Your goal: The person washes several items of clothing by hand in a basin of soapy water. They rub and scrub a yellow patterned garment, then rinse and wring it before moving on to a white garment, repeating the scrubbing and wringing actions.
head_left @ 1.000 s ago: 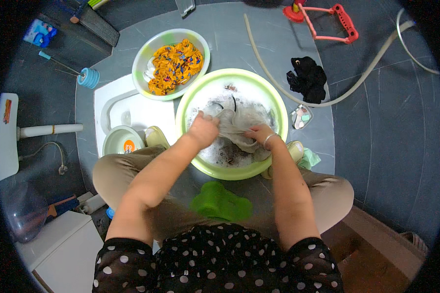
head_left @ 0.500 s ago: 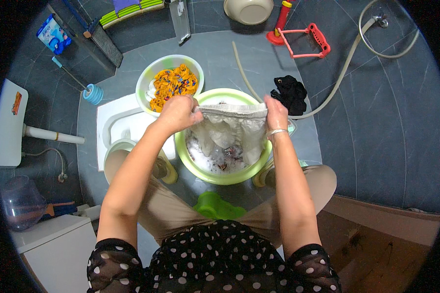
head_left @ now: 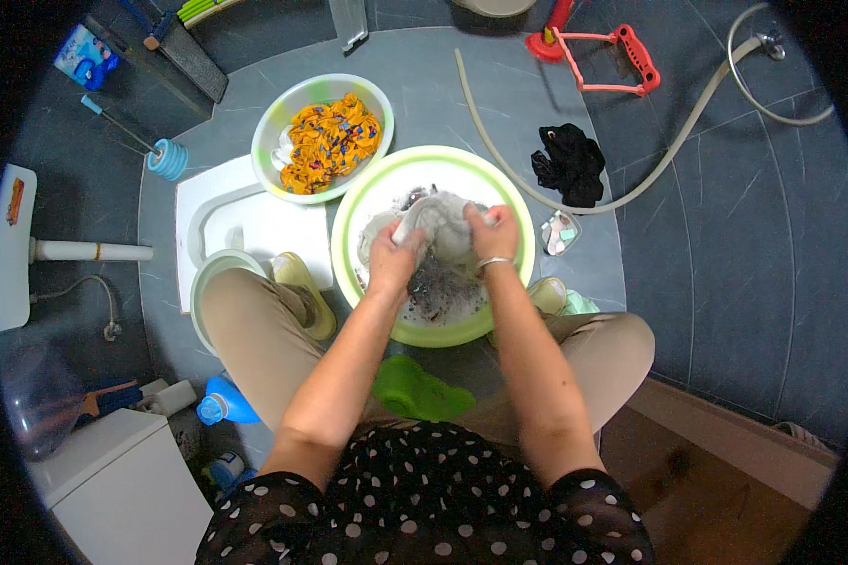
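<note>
Over a green-rimmed white basin (head_left: 528,226) between my knees, a wet pale grey garment (head_left: 441,226) with a gathered waistband is bunched between my hands. My left hand (head_left: 394,259) is closed on its left side and my right hand (head_left: 493,234) grips its right side. The garment hangs low, its underside at the suds. Foamy water and dark cloth (head_left: 435,287) lie in the basin below, partly covered by the garment and my hands.
Behind to the left, a second basin (head_left: 266,122) holds orange patterned cloth (head_left: 334,141). A black cloth (head_left: 570,165) lies on the floor beside a hose (head_left: 674,155). A squat toilet (head_left: 187,221), a small soap box (head_left: 561,233) and a blue bottle (head_left: 226,402) stand around me.
Both hands have come down toward me and closer together. The garment, stretched wide before, is now bunched in the basin. My view has tilted slightly.
</note>
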Available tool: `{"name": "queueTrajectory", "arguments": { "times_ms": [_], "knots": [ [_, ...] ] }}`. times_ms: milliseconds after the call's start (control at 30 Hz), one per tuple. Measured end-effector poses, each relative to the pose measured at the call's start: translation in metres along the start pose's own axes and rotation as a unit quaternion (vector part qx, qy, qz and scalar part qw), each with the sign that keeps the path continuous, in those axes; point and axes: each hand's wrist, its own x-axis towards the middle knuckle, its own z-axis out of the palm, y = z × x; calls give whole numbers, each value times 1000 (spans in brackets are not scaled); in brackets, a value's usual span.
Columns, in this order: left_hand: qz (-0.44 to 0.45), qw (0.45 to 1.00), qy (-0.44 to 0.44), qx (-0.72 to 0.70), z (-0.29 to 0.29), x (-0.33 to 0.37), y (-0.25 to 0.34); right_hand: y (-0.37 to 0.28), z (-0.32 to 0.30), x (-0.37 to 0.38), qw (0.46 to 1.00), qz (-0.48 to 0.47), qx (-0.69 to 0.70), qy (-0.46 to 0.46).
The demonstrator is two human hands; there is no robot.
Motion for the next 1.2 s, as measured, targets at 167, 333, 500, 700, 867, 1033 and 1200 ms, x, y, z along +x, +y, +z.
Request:
{"name": "queueTrajectory", "arguments": {
  "times_ms": [167, 333, 500, 700, 867, 1033, 1200],
  "knots": [
    [-29, 987, -96, 127, 6, -6, -44, 9, 46, -46, 989, 111, 20, -93],
    [-74, 985, -139, 71, 7, -11, -40, 29, 29, -18, 987, 114, 37, -104],
    [-298, 898, -103, -306, 14, -14, -40, -47, 20, -87, 985, -144, -38, -90],
    [-231, 880, -220, -352, -1, -2, -21, -74, -7, -130, 962, -232, -50, -134],
    [-277, 836, -191, -433, -10, 17, -64, -74, -8, -141, 945, -272, -50, -174],
    [-286, 821, -77, -487, 0, -1, -75, -49, 17, -129, 971, -199, -49, -120],
    [-222, 932, -17, -286, 4, 12, -85, -14, 44, -83, 995, -96, -26, -29]
  ]
}}
